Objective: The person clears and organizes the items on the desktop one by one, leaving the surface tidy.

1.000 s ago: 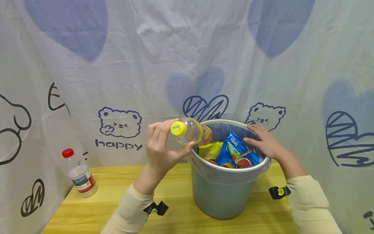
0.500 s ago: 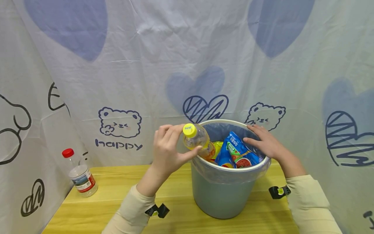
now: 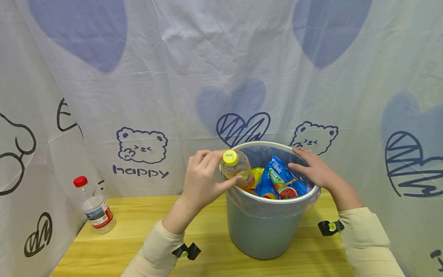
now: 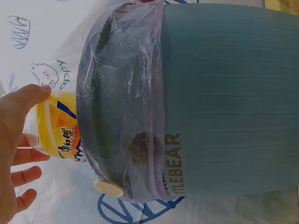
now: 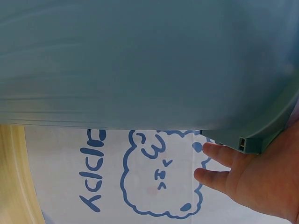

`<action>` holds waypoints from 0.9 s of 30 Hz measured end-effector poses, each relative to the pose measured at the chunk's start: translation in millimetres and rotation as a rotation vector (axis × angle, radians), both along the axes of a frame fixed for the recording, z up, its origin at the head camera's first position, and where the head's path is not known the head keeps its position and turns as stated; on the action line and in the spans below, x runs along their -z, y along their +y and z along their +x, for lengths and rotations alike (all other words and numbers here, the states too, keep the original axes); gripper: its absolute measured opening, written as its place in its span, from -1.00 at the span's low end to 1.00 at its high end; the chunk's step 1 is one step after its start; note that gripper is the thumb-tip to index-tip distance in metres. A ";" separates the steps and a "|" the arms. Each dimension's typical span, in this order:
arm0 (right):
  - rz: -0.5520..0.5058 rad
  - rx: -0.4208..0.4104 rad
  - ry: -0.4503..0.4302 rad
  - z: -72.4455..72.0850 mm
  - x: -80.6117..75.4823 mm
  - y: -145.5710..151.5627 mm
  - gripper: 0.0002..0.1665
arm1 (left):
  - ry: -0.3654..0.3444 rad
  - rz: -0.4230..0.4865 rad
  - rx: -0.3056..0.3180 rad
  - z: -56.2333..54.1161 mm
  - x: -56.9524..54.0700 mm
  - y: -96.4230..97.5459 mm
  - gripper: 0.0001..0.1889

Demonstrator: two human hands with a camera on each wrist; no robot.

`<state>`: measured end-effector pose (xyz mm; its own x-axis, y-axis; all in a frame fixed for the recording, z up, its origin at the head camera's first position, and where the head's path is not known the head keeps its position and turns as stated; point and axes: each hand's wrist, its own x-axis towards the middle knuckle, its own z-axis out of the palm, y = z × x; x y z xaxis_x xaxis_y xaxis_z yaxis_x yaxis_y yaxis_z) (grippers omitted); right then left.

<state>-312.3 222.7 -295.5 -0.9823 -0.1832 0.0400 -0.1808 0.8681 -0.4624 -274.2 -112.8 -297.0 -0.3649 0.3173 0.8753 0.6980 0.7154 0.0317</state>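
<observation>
My left hand (image 3: 204, 177) holds a clear plastic bottle (image 3: 240, 169) with a yellow cap, between thumb and fingers. The bottle tilts over the left rim of a grey-green trash bin (image 3: 264, 231), its lower part inside. In the left wrist view its yellow-orange label (image 4: 60, 126) shows beside the bin's lined rim. My right hand (image 3: 316, 169) rests at the bin's right rim, thumb on the inner side. In the right wrist view straight fingers (image 5: 217, 179) extend along the outside of the bin. Blue snack bags (image 3: 283, 181) and a yellow bag (image 3: 257, 175) lie in the bin.
Another clear bottle (image 3: 98, 211) with a red cap stands, slightly tilted in view, at the left of the yellow wood-grain table (image 3: 145, 227). A see-through bin liner (image 3: 273, 206) folds over the rim. A printed white curtain (image 3: 194, 57) hangs behind and at both sides.
My left hand has moved right and slightly down, lowering the yellow-capped bottle deeper into the bin and turning it more upright. The right hand has stayed on the rim.
</observation>
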 end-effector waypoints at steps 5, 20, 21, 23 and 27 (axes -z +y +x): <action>0.000 0.003 0.000 -0.3 -0.2 0.1 -0.04 | -0.037 -0.034 -0.018 -0.3 2.6 0.1 -0.32; 0.005 0.004 -0.006 -0.5 0.9 1.2 -0.04 | -0.029 -0.047 -0.023 -1.6 13.0 -6.0 -0.48; 0.005 0.004 -0.006 -0.6 1.2 1.3 -0.04 | -0.027 -0.047 -0.023 -1.6 14.0 -6.6 -0.49; 0.005 0.004 -0.006 -1.0 1.7 1.6 -0.03 | -0.025 -0.045 -0.022 -1.4 15.8 -8.0 -0.51; 0.007 0.002 -0.003 -1.7 2.7 2.1 -0.03 | -0.024 -0.042 -0.026 -1.2 19.5 -11.2 -0.54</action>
<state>-314.0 224.8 -298.2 -0.9827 -0.1816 0.0355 -0.1776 0.8716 -0.4568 -275.5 -123.9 -316.6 -0.3943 0.3441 0.8521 0.6787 0.7343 0.0175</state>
